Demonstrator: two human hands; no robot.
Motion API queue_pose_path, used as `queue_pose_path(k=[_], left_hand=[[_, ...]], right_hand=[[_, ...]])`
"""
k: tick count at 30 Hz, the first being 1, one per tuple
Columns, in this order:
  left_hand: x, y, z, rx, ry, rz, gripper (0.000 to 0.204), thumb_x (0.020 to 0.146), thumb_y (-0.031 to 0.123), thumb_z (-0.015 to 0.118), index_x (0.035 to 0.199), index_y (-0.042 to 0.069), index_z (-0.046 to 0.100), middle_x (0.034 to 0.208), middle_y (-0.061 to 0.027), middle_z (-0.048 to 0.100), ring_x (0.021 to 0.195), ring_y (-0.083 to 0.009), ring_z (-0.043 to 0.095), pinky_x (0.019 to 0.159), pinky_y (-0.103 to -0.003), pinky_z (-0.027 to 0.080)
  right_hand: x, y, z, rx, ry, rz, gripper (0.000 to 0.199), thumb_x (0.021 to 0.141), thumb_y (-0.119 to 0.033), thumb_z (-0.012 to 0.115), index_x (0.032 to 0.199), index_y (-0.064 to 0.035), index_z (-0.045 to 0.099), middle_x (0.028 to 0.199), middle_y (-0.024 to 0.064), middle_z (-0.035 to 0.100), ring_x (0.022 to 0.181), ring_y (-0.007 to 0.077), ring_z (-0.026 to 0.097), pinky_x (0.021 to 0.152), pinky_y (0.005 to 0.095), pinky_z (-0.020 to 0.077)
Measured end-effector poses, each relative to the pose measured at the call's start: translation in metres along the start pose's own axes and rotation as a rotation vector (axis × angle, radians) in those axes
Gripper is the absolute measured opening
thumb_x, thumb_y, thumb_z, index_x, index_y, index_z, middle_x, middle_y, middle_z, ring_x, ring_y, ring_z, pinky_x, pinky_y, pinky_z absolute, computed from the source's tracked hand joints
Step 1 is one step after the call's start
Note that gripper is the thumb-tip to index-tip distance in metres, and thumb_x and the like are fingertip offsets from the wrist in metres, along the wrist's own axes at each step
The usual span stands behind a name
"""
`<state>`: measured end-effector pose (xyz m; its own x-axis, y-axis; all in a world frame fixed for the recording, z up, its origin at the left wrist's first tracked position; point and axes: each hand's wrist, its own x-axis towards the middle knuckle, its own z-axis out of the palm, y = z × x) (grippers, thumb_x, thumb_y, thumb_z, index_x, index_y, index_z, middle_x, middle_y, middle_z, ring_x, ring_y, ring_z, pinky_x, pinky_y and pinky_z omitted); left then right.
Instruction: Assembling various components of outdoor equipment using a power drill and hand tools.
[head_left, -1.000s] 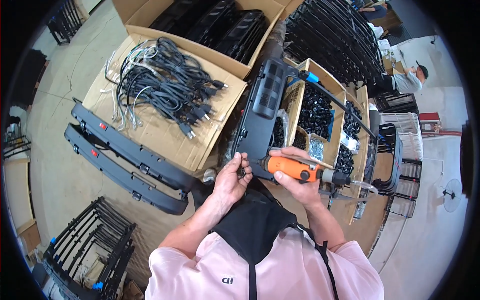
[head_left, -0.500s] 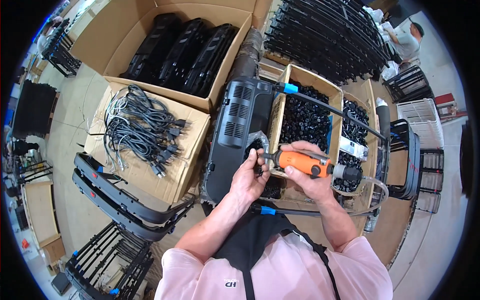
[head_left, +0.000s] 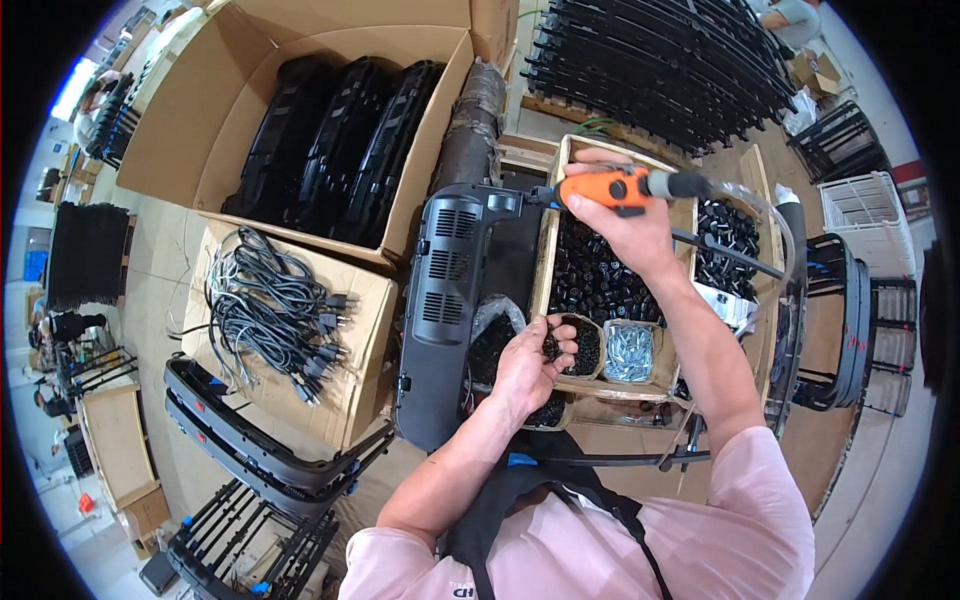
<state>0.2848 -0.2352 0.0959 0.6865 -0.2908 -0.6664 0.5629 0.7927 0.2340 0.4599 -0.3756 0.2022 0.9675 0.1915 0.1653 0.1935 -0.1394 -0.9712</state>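
My right hand (head_left: pixel 640 232) grips an orange power screwdriver (head_left: pixel 598 187), with a hose running off its back end. The tool's tip is at the upper right corner of a black plastic housing (head_left: pixel 436 330) with vent slots, where a black bar (head_left: pixel 735 258) joins it. My left hand (head_left: pixel 530 370) is closed with curled fingers beside a small tub of black pieces (head_left: pixel 588 352). Dark bits show between its fingers, too small to name. Next to that tub stands a tub of silver screws (head_left: pixel 630 352). A clear plastic bag (head_left: pixel 492 318) lies by the housing.
A wooden bin (head_left: pixel 548 262) holds many black plastic parts. Left of the housing, bundled black cables (head_left: pixel 275 310) lie on a cardboard box (head_left: pixel 360 400). Behind it stands an open carton (head_left: pixel 420 150) of black housings. Black frames (head_left: pixel 660 70) are stacked at the far right.
My right hand has carried the screwdriver up and away to the housing's far corner. My left hand has left the tool tip and moved right and nearer, to the small tubs.
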Motion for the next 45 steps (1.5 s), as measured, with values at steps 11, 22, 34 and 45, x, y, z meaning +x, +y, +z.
queue_pose_path(k=[11,22,34,45], left_hand=[[0.042,0.015,-0.008,0.022,-0.049,0.032,0.027,0.110,0.033,0.059,0.116,0.010,0.070,0.096,0.0004,0.069,0.082,-0.0132,0.066,0.074,-0.028,0.056],[0.070,0.033,0.003,-0.019,0.032,0.142,0.023,0.108,0.027,0.063,0.111,0.005,0.069,0.089,-0.0013,0.068,0.077,-0.0106,0.066,0.066,-0.025,0.060],[0.105,0.054,0.004,-0.106,0.039,0.198,0.025,0.104,0.031,0.068,0.106,0.006,0.070,0.084,-0.0009,0.067,0.072,-0.0127,0.063,0.062,-0.026,0.058],[0.139,0.092,0.019,-0.491,-0.006,0.160,0.028,0.110,0.035,0.057,0.109,0.009,0.068,0.084,0.0025,0.064,0.071,-0.0111,0.059,0.064,-0.025,0.054]], right_hand=[[0.044,0.042,0.023,-0.166,-0.065,-0.024,0.045,0.083,-0.016,0.084,0.124,-0.0036,0.069,0.111,0.0080,0.075,0.105,0.0173,0.070,0.097,0.0344,0.0561],[0.053,0.057,0.032,-0.250,-0.112,0.021,0.034,0.082,-0.021,0.084,0.111,-0.0067,0.073,0.097,0.0025,0.073,0.090,0.0127,0.068,0.088,0.0321,0.0558],[0.059,0.048,0.035,-0.294,-0.125,0.059,0.035,0.082,-0.018,0.084,0.112,-0.0060,0.071,0.104,0.0030,0.073,0.097,0.0137,0.068,0.093,0.0327,0.0554],[0.035,-0.001,0.043,-0.066,-0.150,0.063,0.052,0.086,-0.010,0.084,0.132,0.0004,0.063,0.117,0.0131,0.076,0.111,0.0196,0.070,0.102,0.0372,0.0567]])
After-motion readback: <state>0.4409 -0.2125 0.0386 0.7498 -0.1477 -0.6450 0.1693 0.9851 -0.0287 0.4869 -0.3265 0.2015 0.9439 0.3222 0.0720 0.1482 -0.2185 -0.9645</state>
